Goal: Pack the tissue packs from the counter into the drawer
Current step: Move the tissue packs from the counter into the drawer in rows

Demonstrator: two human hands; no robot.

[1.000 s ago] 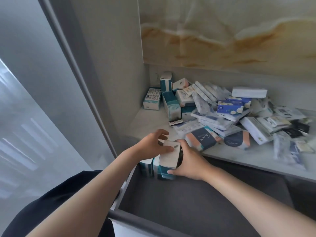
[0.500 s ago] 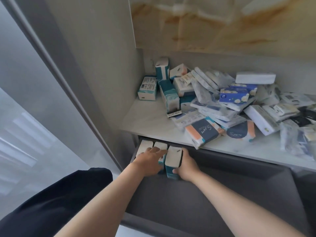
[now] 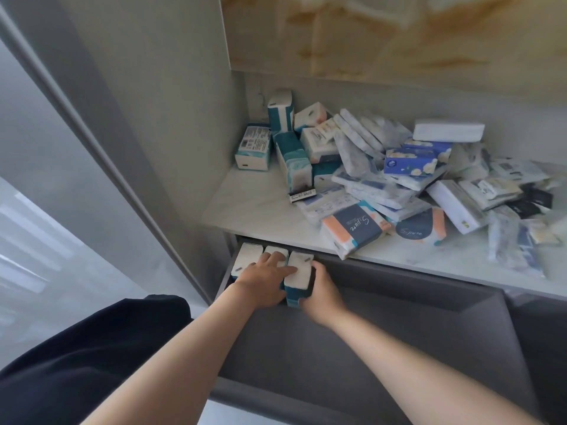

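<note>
At far left of the drawer [image 3: 368,348], three tissue packs [image 3: 249,256] stand together. On them the left hand [image 3: 264,280] rests straight fingers [image 3: 271,258]; the right hand [image 3: 322,291] curls its fingers round the rightmost pack [image 3: 299,268].

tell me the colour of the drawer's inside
Dark grey drawer, best seen in the head view.

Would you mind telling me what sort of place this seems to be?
Most likely a home: a built-in storage niche. A pale stone-look counter carries a heap of tissue packs, a veined panel backs it, and a grey pull-out drawer stands open below.
</note>
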